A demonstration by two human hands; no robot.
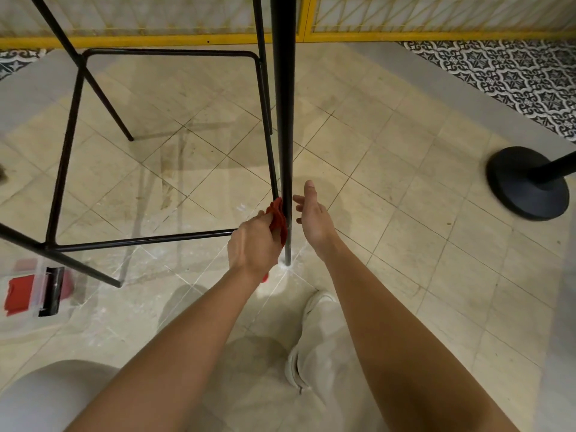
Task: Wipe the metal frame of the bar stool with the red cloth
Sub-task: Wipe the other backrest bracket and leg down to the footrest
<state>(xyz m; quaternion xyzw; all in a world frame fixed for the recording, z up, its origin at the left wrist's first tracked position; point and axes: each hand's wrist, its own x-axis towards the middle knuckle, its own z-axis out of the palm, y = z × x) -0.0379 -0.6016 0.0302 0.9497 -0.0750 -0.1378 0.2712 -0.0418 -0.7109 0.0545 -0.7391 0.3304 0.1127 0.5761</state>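
Observation:
The bar stool's black metal frame (64,157) stands on the tiled floor, its footrest ring spreading across the left half of the view. Its nearest leg (285,120) drops straight down the middle to the floor. My left hand (254,244) grips the red cloth (278,220) and holds it against the lower part of that leg, from the left. My right hand (313,215) hovers just right of the leg with fingers relaxed, holding nothing and not touching the leg.
A clear plastic box (34,294) with red cloths inside sits on the floor at the left. A black round post base (526,183) stands at the right. A yellow lattice barrier (405,23) runs along the back. My white shoe (311,341) is below the leg.

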